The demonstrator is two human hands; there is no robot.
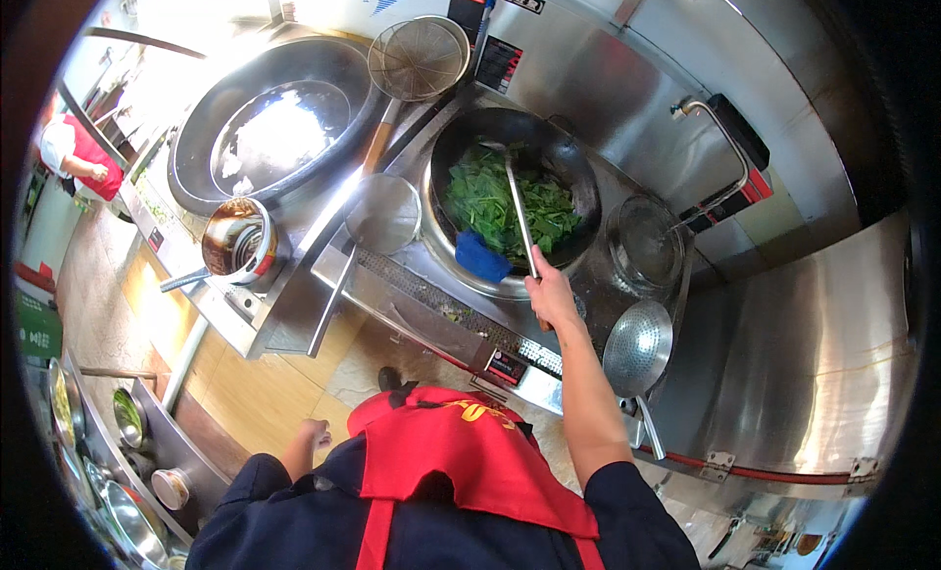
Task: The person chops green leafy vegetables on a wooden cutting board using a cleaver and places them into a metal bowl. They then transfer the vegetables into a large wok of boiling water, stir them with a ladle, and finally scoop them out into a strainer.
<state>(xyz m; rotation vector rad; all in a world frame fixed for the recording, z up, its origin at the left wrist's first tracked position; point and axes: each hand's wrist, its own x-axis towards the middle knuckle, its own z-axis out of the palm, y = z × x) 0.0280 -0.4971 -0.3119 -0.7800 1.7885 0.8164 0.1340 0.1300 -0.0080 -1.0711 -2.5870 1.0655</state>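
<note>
A wok (581, 177) on the range holds chopped leafy greens (485, 191). My right hand (553, 294) grips the handle of a metal wok ladle (519, 202), whose head lies at the far side of the greens. A folded blue cloth (481, 257) lies over the wok's near rim, left of that hand. My left hand (316, 432) hangs beside my red apron, away from the stove; its fingers look curled and I see nothing held, but how far they are closed is unclear.
Left stands a large wide wok (191, 158) with a wire skimmer (419, 59) at its rim and a stained saucepan (239, 239) in front. Right are a water-filled basin (643, 239), a perforated ladle (638, 346) and a faucet (724, 129). A co-worker (81, 154) stands far left.
</note>
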